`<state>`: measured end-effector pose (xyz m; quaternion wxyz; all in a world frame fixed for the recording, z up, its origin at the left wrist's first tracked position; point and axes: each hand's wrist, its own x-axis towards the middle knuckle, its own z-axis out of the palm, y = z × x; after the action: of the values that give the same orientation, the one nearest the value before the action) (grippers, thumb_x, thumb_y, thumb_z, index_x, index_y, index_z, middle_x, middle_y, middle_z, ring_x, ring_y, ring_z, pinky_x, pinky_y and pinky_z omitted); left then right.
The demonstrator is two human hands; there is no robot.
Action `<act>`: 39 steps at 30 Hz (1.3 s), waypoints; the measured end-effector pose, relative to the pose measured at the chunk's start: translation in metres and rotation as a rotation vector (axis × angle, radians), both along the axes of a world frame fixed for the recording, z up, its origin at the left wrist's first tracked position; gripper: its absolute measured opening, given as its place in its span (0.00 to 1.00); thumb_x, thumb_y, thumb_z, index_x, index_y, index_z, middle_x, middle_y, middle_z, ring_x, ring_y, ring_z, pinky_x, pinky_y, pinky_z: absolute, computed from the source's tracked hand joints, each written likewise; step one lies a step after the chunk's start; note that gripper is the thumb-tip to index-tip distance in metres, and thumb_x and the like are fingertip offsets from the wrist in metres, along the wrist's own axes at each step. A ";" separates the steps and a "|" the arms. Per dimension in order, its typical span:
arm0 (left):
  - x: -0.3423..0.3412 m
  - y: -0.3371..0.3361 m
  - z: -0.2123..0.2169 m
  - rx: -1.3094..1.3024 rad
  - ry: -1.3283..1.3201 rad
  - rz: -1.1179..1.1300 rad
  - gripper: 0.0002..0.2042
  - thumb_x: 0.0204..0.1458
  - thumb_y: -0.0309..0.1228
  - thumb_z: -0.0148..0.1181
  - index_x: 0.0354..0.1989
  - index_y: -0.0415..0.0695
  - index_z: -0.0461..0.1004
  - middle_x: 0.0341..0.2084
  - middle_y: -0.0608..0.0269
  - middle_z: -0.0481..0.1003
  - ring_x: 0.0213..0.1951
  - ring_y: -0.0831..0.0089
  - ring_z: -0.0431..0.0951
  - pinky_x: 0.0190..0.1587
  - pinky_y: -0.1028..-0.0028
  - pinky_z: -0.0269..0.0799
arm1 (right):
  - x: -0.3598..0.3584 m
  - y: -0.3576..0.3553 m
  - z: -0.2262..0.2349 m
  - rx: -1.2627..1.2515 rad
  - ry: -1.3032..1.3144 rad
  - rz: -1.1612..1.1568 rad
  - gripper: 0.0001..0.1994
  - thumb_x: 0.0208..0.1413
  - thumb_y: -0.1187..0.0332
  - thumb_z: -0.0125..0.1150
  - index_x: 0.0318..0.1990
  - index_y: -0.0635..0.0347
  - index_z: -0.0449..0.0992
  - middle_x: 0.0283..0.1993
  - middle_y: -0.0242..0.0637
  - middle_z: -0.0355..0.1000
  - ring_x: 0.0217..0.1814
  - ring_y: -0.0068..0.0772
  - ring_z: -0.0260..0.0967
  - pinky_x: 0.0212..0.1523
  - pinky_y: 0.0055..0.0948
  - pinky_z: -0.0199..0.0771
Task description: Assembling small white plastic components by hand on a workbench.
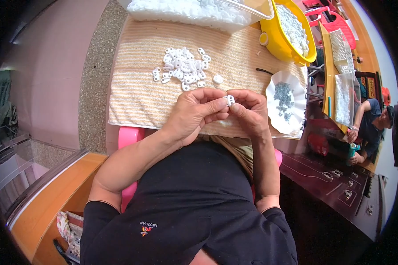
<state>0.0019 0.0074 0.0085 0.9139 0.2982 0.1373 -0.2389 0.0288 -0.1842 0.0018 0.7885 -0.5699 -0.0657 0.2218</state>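
Note:
Close to the near edge of a striped towel [137, 104], my left hand [192, 110] and my right hand [251, 110] meet at their fingertips. Both pinch one small white plastic piece [230, 100] with two dark holes in it. Thumbs and fingers cover part of it, so its back is hidden. Just beyond my left hand lies a loose heap of similar white two-hole pieces [185, 66]. A single rounded white piece [217, 79] rests apart, nearer to my fingers. To the right of my right hand, a white scalloped dish [274, 117] holds many tiny dark pieces [285, 99].
At the far edge stands a clear tub [263, 9] of white pieces. Beside it is a yellow basin [274, 48], also filled. A round yellow-rimmed piece [263, 39] and a thin black strip [264, 70] lie nearby. Another person [373, 128] works at a bench on the right.

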 end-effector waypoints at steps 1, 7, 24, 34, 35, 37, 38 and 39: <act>0.000 0.000 0.000 0.000 -0.003 -0.005 0.08 0.54 0.25 0.62 0.41 0.37 0.75 0.33 0.62 0.78 0.33 0.77 0.78 0.40 0.78 0.78 | 0.000 0.001 0.001 0.001 0.003 -0.001 0.15 0.53 0.77 0.63 0.49 0.70 0.73 0.42 0.42 0.76 0.41 0.29 0.75 0.43 0.27 0.78; 0.001 0.001 -0.001 -0.004 -0.002 -0.018 0.07 0.53 0.25 0.62 0.40 0.39 0.74 0.33 0.63 0.77 0.33 0.78 0.78 0.39 0.79 0.78 | 0.001 0.002 0.003 -0.008 -0.028 0.019 0.13 0.54 0.78 0.61 0.48 0.70 0.74 0.40 0.39 0.77 0.40 0.25 0.75 0.44 0.23 0.77; 0.002 0.003 -0.001 -0.075 -0.054 -0.083 0.06 0.55 0.26 0.61 0.39 0.41 0.74 0.33 0.62 0.77 0.34 0.76 0.78 0.40 0.77 0.78 | 0.001 0.003 0.002 0.026 -0.213 0.035 0.13 0.52 0.78 0.64 0.46 0.67 0.77 0.41 0.37 0.70 0.42 0.23 0.68 0.44 0.20 0.68; -0.001 0.003 0.002 -0.112 -0.095 -0.094 0.05 0.54 0.26 0.62 0.36 0.41 0.73 0.32 0.63 0.77 0.33 0.76 0.78 0.40 0.77 0.77 | -0.003 0.008 0.010 -0.035 -0.242 0.021 0.14 0.49 0.72 0.69 0.44 0.67 0.78 0.38 0.37 0.71 0.39 0.25 0.67 0.40 0.22 0.67; -0.002 0.003 0.003 -0.110 -0.097 -0.091 0.04 0.54 0.26 0.62 0.35 0.41 0.73 0.31 0.64 0.77 0.33 0.76 0.78 0.40 0.77 0.77 | -0.004 0.009 0.011 -0.034 -0.254 0.019 0.14 0.49 0.73 0.69 0.44 0.67 0.78 0.37 0.37 0.71 0.39 0.25 0.67 0.40 0.22 0.67; -0.002 0.003 0.003 -0.112 -0.114 -0.090 0.04 0.54 0.26 0.62 0.34 0.42 0.73 0.31 0.64 0.76 0.33 0.76 0.78 0.40 0.77 0.77 | -0.004 0.010 0.013 -0.033 -0.268 0.017 0.14 0.49 0.73 0.69 0.43 0.67 0.78 0.37 0.37 0.71 0.38 0.26 0.67 0.40 0.22 0.67; -0.002 0.003 0.003 -0.115 -0.131 -0.090 0.04 0.54 0.26 0.62 0.34 0.42 0.73 0.30 0.65 0.76 0.33 0.76 0.77 0.40 0.77 0.77 | -0.005 0.010 0.013 -0.039 -0.267 0.013 0.14 0.49 0.73 0.68 0.43 0.67 0.78 0.37 0.37 0.71 0.38 0.25 0.67 0.40 0.22 0.67; -0.003 0.002 0.002 -0.116 -0.134 -0.091 0.04 0.54 0.26 0.62 0.34 0.42 0.73 0.30 0.65 0.76 0.33 0.76 0.77 0.40 0.77 0.77 | -0.005 0.010 0.014 -0.046 -0.266 0.008 0.13 0.49 0.73 0.68 0.43 0.67 0.78 0.37 0.37 0.71 0.38 0.25 0.67 0.40 0.22 0.67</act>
<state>-0.0010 0.0098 0.0106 0.9249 0.2660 0.0481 -0.2673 0.0238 -0.1737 0.0162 0.7585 -0.6120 -0.1669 0.1490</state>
